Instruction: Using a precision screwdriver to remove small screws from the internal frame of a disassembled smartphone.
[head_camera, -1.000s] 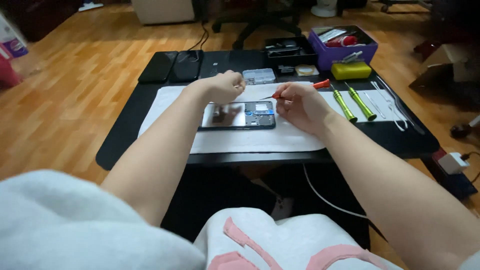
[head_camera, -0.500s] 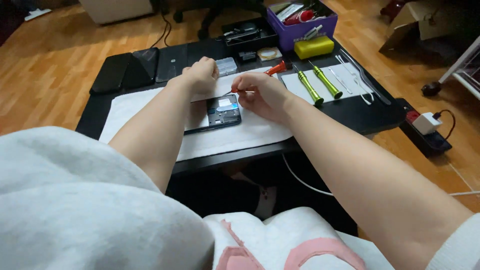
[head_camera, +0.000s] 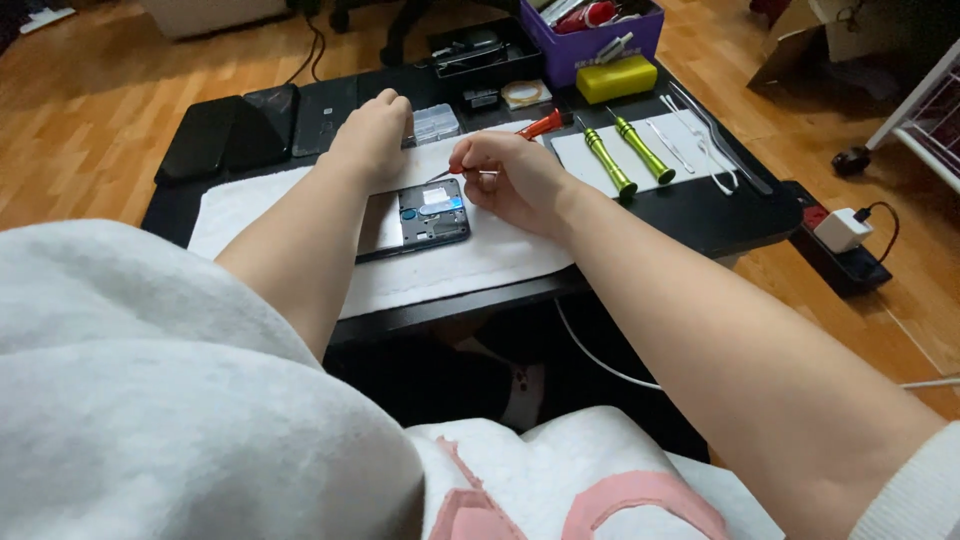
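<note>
- Since half a second ago, little is changed: the opened phone (head_camera: 418, 218) is still pinned on the white mat (head_camera: 300, 200) by the left hand (head_camera: 372, 135), fingers flat, nothing gripped.
- A red-handled screwdriver (head_camera: 520, 135) is kept pinched in the right hand (head_camera: 510, 178), tip at the phone's bared upper end.

The person wears a light grey, soft-looking top; its loose sleeve covers the left shoulder and upper arm and fills the lower left of the view. Both forearms are bare from above the elbow down. At the lower right edge a pale ribbed cuff or sleeve hem shows on the right arm. Over the lap lies white cloth with broad pink curved markings. The left hand (head_camera: 372, 135) and right hand (head_camera: 512, 180) wear no gloves, rings or watch.
</note>
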